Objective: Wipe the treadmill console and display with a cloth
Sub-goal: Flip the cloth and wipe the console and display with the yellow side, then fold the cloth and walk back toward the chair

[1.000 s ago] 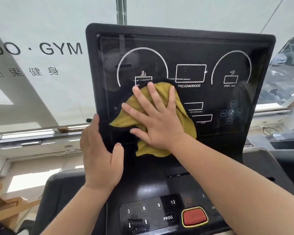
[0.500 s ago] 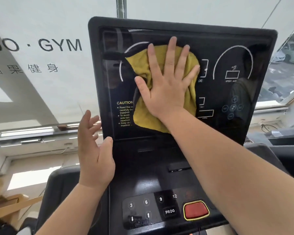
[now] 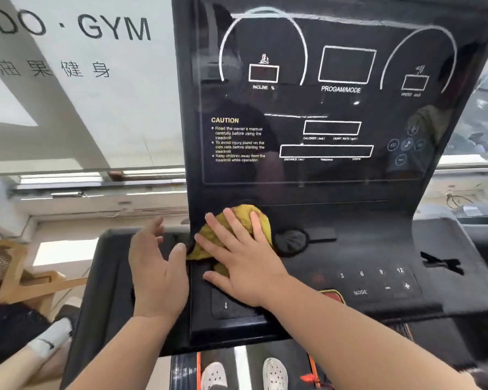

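a mustard-yellow cloth (image 3: 238, 220) on the black console (image 3: 350, 249), white markings on the black display (image 3: 321, 108)

GYM lettering (image 3: 114, 28) above a wooden frame (image 3: 48, 281).

The display (image 3: 321, 108) stands upright behind the console (image 3: 364, 243). The cloth (image 3: 243, 216) lies on the console's left part, just below the display, under the right hand (image 3: 237, 263). The left hand (image 3: 157, 277) is just left of it, at the console's left edge. Number buttons (image 3: 371, 273) lie to the right.
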### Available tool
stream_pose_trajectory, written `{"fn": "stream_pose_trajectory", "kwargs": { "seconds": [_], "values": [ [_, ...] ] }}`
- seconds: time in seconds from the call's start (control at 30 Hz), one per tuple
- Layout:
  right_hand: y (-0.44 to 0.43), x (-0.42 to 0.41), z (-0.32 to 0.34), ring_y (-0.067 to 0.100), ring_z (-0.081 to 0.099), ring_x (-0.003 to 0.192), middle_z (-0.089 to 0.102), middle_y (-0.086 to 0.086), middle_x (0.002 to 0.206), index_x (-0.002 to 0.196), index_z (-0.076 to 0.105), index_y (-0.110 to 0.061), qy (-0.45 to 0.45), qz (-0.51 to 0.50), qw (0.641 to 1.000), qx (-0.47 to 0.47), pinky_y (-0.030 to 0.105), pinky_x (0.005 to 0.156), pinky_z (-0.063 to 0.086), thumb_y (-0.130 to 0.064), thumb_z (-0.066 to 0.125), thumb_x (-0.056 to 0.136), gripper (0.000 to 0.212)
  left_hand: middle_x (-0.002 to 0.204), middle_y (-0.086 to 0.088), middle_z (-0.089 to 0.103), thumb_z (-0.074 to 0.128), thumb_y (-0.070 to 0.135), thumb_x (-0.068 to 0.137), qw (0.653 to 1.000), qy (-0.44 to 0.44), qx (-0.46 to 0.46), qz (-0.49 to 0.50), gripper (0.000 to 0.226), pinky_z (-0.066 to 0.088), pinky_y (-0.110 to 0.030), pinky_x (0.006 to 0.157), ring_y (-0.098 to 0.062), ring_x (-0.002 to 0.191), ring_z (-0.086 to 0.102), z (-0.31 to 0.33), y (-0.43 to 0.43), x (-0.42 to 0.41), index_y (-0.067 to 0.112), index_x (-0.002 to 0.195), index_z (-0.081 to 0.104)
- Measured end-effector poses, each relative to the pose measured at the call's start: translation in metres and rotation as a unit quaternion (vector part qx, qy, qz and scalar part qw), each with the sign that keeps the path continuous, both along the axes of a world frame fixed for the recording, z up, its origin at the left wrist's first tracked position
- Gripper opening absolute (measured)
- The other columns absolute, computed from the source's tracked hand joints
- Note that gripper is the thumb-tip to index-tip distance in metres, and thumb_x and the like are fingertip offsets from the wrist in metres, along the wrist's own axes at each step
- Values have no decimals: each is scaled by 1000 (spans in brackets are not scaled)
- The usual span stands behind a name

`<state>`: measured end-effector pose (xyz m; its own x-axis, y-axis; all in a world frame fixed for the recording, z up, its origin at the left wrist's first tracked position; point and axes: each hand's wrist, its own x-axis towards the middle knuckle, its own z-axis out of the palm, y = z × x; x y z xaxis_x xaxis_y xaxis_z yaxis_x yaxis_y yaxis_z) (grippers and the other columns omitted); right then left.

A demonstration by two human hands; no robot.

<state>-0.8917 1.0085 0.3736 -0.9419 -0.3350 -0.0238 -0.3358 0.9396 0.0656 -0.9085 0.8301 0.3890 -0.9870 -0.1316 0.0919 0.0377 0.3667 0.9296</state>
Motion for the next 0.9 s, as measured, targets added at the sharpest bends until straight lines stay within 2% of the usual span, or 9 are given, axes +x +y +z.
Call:
{"fn": "stream_pose_trajectory", "kwargs": {
  "seconds": [0.17,0.4,0.5,0.57,0.63,0.7,0.77,0.83,0.9],
  "values": [
    [-2,34,-3,20,-29,154,-19,-12,169,162,6,-42,-93,-9,995,-48,59,121,-20,-71,20,100,70,125,8,47,50,28,86,998,0,-54,-35,54,39,-35,102,-15,115,47,-11,-8,23,18,139,50],
    [-24,89,-7,26,-8,159,0,-7,173,162,12,-40,-98,-19,991,-88,56,124,-11,-67,24,101,68,118,10,50,58,25,83,991,20,-106,-73,47,44,-48,104,-21,115,52,-17,-11,48,16,129,58],
    [-24,107,-12,29,12,159,17,-4,171,160,23,-35,-63,16,995,-75,51,126,3,-63,41,98,70,123,10,50,58,27,83,994,-6,-86,-67,56,41,-37,102,-20,116,51,-18,-9,63,18,137,52],
    [-18,119,-14,29,31,153,32,-1,167,155,38,-32,-50,40,995,-75,46,123,23,-52,62,91,72,123,11,50,58,30,83,994,0,-88,-71,57,42,-41,103,-20,118,51,-15,-5,72,18,138,51],
    [-10,131,-15,25,50,140,52,0,154,138,62,-28,-24,60,994,-90,38,113,40,-36,77,80,60,124,11,50,56,35,84,991,21,-100,-86,54,44,-49,105,-21,119,51,-11,0,79,16,135,54],
    [0,143,-18,23,63,123,67,0,137,111,77,-23,27,70,989,-127,35,100,52,-21,83,73,38,123,11,51,51,40,85,988,36,-106,-106,53,43,-48,105,-21,118,51,-6,9,85,15,131,57],
    [13,156,-15,25,67,111,73,4,124,99,78,-15,77,66,979,-178,36,94,56,-8,77,76,24,118,11,54,51,40,85,986,39,-108,-122,46,43,-43,103,-19,114,52,-1,21,94,18,126,60],
    [27,172,-5,27,67,108,73,8,121,99,77,-8,124,44,967,-218,36,99,53,0,65,81,23,111,12,59,51,39,87,984,31,-101,-146,39,45,-40,99,-17,108,55,4,35,108,21,120,62],
    [46,191,9,29,66,112,73,10,122,101,77,-5,178,-5,953,-247,35,109,47,5,67,82,24,107,13,63,50,46,85,980,14,-85,-180,39,49,-39,96,-14,105,59,10,52,127,25,115,64]
  ]
}}
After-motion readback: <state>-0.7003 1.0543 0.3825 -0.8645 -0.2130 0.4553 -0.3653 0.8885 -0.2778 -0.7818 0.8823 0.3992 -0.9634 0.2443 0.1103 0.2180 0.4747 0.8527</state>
